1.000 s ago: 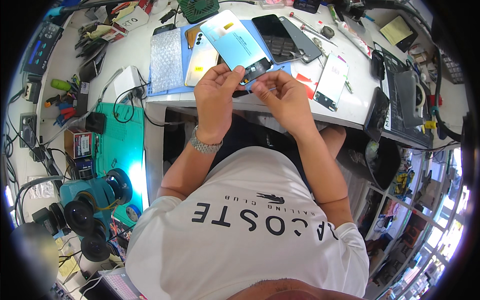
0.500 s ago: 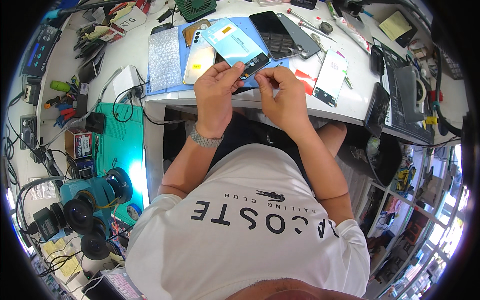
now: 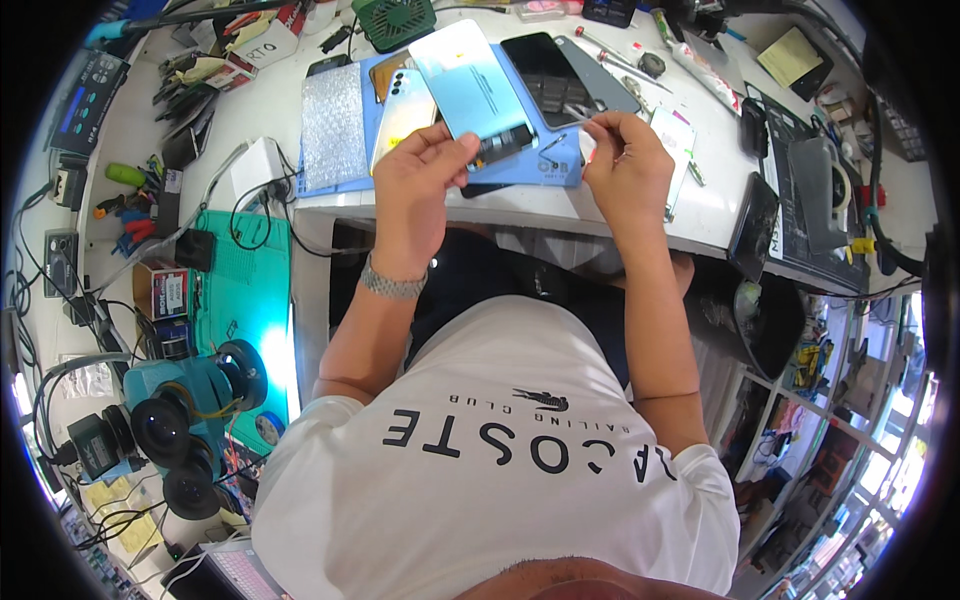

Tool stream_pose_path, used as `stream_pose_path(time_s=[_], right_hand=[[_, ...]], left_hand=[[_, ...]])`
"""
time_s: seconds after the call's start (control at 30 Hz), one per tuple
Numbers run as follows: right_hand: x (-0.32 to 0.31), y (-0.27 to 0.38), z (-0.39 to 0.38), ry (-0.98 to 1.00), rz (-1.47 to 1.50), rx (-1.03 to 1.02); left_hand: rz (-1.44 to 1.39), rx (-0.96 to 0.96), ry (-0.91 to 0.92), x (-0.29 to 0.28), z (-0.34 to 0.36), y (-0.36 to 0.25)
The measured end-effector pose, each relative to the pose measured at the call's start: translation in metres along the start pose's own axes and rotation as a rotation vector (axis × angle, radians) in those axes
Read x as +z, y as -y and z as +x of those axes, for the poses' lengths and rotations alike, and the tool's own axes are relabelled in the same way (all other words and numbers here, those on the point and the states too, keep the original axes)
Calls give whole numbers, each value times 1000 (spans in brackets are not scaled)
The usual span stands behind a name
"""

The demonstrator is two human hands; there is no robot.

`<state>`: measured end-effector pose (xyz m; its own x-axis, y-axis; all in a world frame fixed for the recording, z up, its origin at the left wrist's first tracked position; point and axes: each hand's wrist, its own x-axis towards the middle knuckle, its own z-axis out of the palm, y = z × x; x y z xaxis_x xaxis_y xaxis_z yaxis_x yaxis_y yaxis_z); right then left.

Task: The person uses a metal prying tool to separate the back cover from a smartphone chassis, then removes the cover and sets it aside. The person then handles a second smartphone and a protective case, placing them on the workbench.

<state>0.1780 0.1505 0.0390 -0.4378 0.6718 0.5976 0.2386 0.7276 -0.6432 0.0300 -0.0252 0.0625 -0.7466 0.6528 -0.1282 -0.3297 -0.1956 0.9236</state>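
My left hand (image 3: 413,195) grips the lower left corner of a phone display panel (image 3: 478,92) between thumb and fingers. The panel's light blue, shiny back faces up, with a dark strip of circuitry at its lower end. To the right and apart from the panel, my right hand (image 3: 632,172) is raised with thumb and fingertips pinched together; what they hold, if anything, is too small to make out. Left of the panel lies a pale phone back (image 3: 402,110) with camera rings. A blue mat (image 3: 562,168) is under these things.
Beyond my right hand lie a black-screened phone (image 3: 548,80), a grey panel (image 3: 600,75) and another display panel (image 3: 676,140). Bubble wrap (image 3: 334,128) covers the mat's left part. A green fan (image 3: 393,22) stands at the back; a microscope (image 3: 185,410) is at lower left.
My right hand has moved right, away from the panel's lower end, still pinched. The panel has shifted slightly and tilted in my left hand, so its back reflects differently.
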Motion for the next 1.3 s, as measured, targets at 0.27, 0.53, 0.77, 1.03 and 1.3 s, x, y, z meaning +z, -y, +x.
stream_pose_path(time_s=[0.27, 0.53, 0.77, 1.03, 1.3], right_hand=[[-24, 6, 29, 73, -61, 196], [-19, -24, 32, -49, 82, 141], [-45, -20, 48, -57, -153, 279], [-51, -39, 52, -216, -190, -17], [-38, -2, 34, 318, 337, 352]], left_hand=[[161, 135, 182, 2, -18, 20], [150, 133, 224, -1, -20, 30], [174, 120, 232, -4, -21, 33], [233, 117, 287, 1, -23, 38], [380, 103, 313, 5, -31, 42]])
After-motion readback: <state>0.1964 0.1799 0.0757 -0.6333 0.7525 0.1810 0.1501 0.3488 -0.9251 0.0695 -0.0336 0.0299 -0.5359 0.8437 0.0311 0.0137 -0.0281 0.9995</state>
